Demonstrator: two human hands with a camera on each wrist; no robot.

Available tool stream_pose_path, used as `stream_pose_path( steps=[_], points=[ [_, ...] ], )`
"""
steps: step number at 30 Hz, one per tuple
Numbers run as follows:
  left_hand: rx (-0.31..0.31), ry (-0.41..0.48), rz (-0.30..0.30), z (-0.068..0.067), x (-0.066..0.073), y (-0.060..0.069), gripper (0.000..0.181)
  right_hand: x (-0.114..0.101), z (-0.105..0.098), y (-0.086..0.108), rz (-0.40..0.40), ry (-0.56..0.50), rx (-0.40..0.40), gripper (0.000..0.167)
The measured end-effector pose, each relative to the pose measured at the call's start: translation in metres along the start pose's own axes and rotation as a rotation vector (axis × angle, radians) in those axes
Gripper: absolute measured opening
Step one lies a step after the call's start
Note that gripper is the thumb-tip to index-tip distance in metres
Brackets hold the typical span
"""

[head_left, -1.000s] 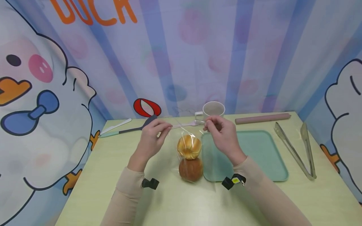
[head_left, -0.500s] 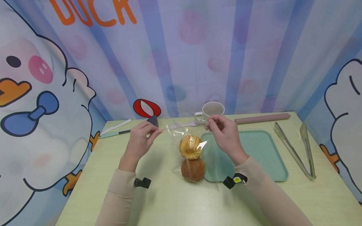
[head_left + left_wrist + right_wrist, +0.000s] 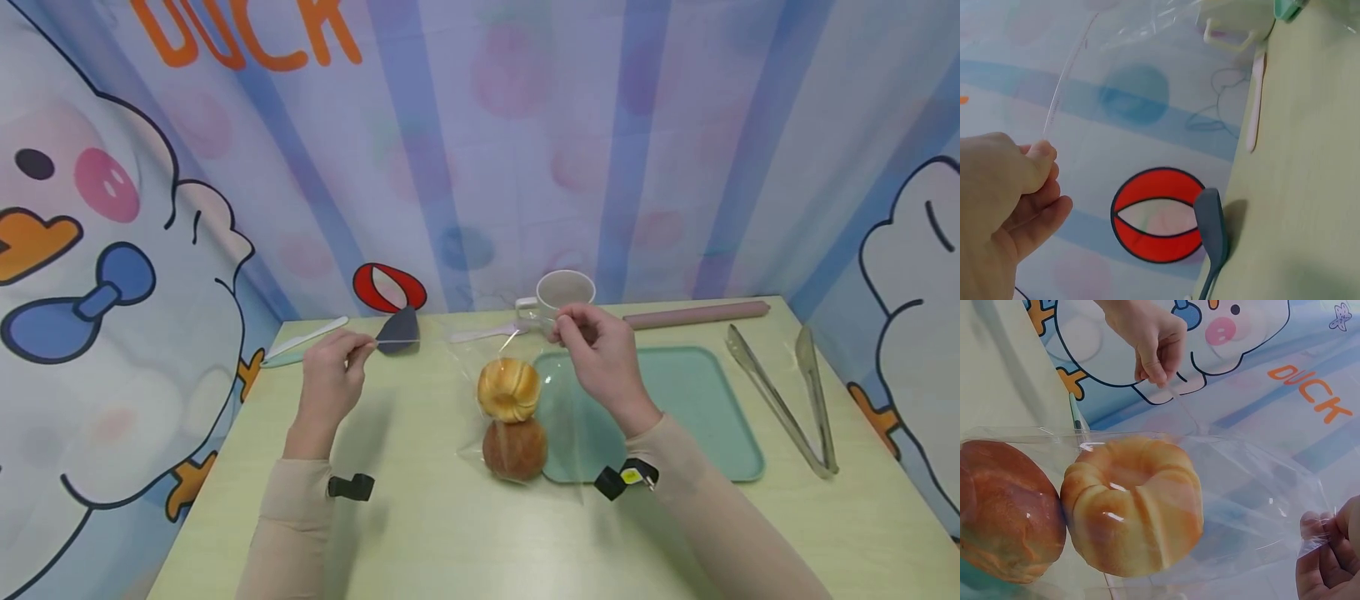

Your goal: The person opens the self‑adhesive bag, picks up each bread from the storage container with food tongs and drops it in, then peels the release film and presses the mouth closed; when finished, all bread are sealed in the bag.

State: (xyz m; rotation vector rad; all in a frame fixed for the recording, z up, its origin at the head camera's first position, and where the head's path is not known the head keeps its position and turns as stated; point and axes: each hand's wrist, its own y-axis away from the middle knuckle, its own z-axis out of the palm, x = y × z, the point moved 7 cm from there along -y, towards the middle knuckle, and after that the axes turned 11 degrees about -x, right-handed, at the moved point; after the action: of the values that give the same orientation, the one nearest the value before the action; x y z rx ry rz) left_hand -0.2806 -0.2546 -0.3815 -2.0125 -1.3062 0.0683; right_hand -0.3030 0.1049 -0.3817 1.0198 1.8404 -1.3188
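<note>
A clear plastic bag [image 3: 1247,487] holds two breads, a golden ring-shaped bun [image 3: 508,390] and a round brown bun [image 3: 515,450] nearer the person. My right hand [image 3: 597,354] pinches the bag's upper right corner between thumb and fingers. Off to the left, my left hand [image 3: 330,383] pinches the end of a thin clear strip [image 3: 1063,78]. In the right wrist view that strip stretches from the left fingertips to the bag's upper edge. The bag's mouth looks flat, and its clear edges are hard to make out.
A green tray [image 3: 675,417] lies partly behind the bag, with metal tongs [image 3: 787,408] to its right. Along the back are a pink rolling pin [image 3: 697,315], a white mug [image 3: 566,289], a pale pink utensil [image 3: 487,332], a dark spatula [image 3: 399,331] and a white knife [image 3: 307,335].
My left hand has moved left, away from the bag, drawing the strip out with it. The right hand has barely shifted right, and the bag with the buns has slid slightly right.
</note>
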Motion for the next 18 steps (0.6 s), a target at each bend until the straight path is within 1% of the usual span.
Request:
stream_pose_path(
  steps=[4, 7, 12, 15, 18],
  points=[
    [0.026, -0.037, -0.102, -0.008, -0.018, 0.007, 0.005, 0.002, 0.000, 0.000, 0.001, -0.008, 0.005, 0.014],
    [0.053, -0.053, -0.166, -0.015, -0.031, 0.011, 0.006, 0.003, 0.000, 0.000, 0.005, -0.014, 0.007, 0.014],
    [0.103, -0.055, -0.236, -0.028, -0.047, 0.018, 0.009, 0.004, 0.001, 0.000, 0.022, -0.029, 0.008, 0.014],
    [0.102, -0.056, -0.300, -0.034, -0.054, 0.022, 0.011, 0.004, 0.002, 0.000, 0.026, -0.038, 0.006, 0.015],
    [0.061, -0.069, -0.400, -0.035, -0.062, 0.026, 0.014, 0.003, 0.004, -0.001, 0.019, -0.045, 0.002, 0.015]
  ],
)
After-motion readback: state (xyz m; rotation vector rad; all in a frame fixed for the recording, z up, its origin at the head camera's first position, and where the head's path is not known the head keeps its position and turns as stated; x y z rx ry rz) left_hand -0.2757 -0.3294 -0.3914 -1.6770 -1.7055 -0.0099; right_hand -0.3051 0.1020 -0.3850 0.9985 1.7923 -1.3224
